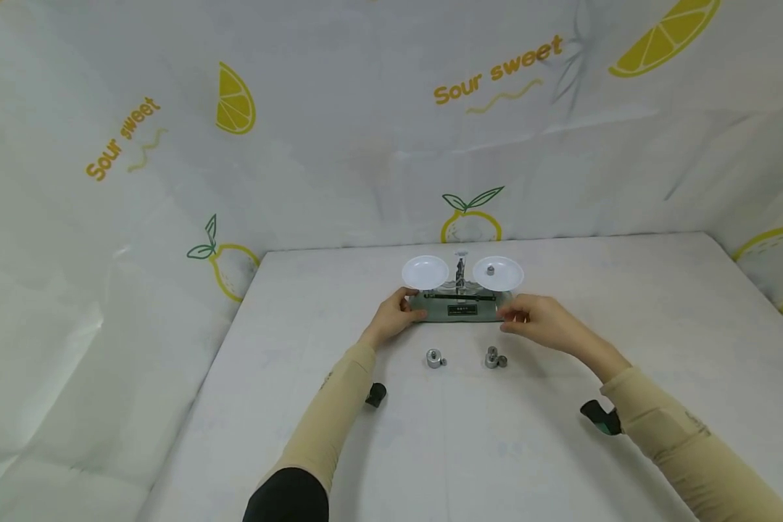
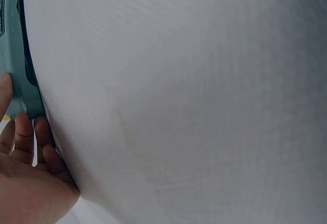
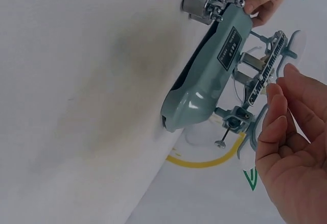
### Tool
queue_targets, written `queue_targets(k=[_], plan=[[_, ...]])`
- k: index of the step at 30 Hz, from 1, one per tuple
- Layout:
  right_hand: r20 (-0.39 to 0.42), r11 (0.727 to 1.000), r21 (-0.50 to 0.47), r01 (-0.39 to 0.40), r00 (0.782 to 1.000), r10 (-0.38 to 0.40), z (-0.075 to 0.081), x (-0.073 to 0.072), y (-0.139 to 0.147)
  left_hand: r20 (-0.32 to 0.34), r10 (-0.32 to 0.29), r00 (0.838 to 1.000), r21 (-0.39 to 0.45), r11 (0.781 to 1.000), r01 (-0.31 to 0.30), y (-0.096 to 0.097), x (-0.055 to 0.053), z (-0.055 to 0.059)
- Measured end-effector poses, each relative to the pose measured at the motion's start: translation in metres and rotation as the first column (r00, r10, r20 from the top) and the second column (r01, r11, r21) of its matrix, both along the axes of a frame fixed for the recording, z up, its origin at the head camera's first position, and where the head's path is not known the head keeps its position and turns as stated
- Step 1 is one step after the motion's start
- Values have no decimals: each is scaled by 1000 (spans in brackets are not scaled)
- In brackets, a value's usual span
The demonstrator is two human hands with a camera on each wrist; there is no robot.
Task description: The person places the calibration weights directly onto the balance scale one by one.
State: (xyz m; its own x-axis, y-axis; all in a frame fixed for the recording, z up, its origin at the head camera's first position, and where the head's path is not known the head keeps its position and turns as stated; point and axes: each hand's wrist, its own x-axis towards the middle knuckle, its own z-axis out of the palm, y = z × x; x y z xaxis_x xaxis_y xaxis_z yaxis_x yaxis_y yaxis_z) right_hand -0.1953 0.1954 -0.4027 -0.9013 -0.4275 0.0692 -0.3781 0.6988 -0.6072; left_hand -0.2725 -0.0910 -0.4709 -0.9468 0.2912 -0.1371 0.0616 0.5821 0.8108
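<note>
A green balance scale (image 1: 431, 308) with two white pans stands near the back of the table. My left hand (image 1: 394, 315) grips the left end of its base, thumb on the front and the other fingers behind, as the left wrist view (image 2: 30, 178) also shows. At the right end of the base is my right hand (image 1: 541, 319), its fingers loosely bent. In the right wrist view that hand (image 3: 301, 157) shows nothing between thumb and fingertips, close before the beam (image 3: 265, 71). A small metal weight (image 1: 490, 270) sits on the right pan (image 1: 509, 275).
In front of the scale stand a metal weight (image 1: 433, 359) with a tiny one beside it, and a second small group of weights (image 1: 491, 360) further right. Black straps show at both forearms, the right one (image 1: 600, 417) hanging below the sleeve. A lemon-print sheet (image 1: 339, 145) rises behind the table.
</note>
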Motion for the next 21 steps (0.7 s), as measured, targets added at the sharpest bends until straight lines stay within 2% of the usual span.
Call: queue_targets(k=[10,21], plan=[[101,996,22,-83,992,81,-13,2,1,9,2,1000,-5,1000,-2,0,0,3],[169,986,45,-163,974,153,-30,1,3,18,2,1000,-3,1000,-2,0,1,2]])
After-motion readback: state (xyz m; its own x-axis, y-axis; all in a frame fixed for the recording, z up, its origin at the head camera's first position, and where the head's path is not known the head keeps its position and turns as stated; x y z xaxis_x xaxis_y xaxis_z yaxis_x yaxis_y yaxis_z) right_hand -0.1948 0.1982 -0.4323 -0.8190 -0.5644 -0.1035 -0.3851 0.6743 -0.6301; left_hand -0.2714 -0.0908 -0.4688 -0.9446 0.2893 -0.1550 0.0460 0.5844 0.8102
